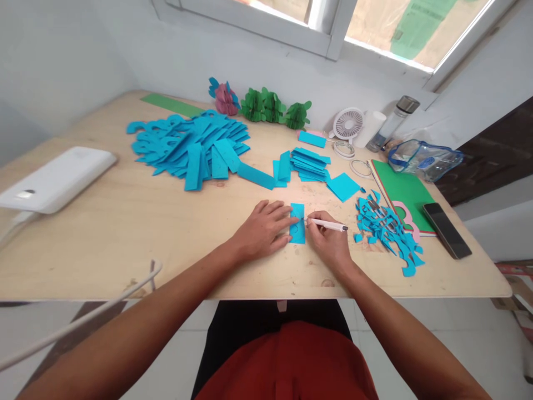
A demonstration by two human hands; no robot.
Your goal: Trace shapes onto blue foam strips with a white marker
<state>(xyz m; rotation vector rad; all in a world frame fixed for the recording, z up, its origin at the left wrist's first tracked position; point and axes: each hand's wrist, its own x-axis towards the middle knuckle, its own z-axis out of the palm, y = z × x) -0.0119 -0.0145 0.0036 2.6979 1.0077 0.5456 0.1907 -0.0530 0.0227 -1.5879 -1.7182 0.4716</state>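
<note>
A small blue paper rectangle (pixel 297 235) lies on the wooden table in front of me, with a dark curved line drawn on it. My left hand (pixel 264 229) rests flat, fingers spread, its fingertips pressing on the paper's left side. In my right hand (pixel 331 240) is a white pen (pixel 328 224), its tip at the paper's right edge and its dark end pointing right. Beyond the hands lies a stack of blue paper pieces (pixel 310 165). Blue paper scraps (pixel 381 222) are heaped to the right of my right hand.
A large pile of blue cutouts (pixel 187 141) covers the back left. Green paper ornaments (pixel 264 105), a small fan (pixel 348 123) and a bottle (pixel 393 123) stand by the wall. A phone (pixel 447 230) lies right, beside a green sheet (pixel 402 191); a white power bank (pixel 62 178) lies left.
</note>
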